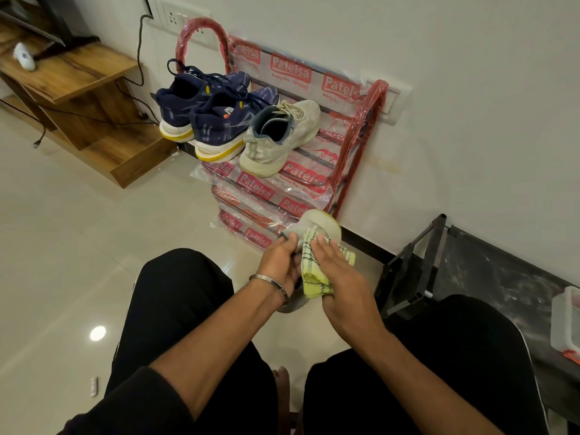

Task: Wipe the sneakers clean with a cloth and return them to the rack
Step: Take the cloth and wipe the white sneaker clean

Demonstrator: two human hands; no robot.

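Two hands meet at the centre of the frame over one pale off-white sneaker (320, 222). Most of that shoe is hidden; only its rounded end shows above your fingers. Your left hand (280, 260) curls around the shoe's near side. Your right hand (340, 279) lies on a yellow-green checked cloth (314, 277), fingers fairly straight, pressing it against the shoe. At the right edge, a clear plastic box (566, 321) is cut off and its contents are hard to make out. Farther up, the red plastic-wrapped shoe rack (354, 133) holds three shoes on its top shelf: the matching off-white sneaker (279, 138) and a pair of navy sneakers with yellow soles (207, 111).
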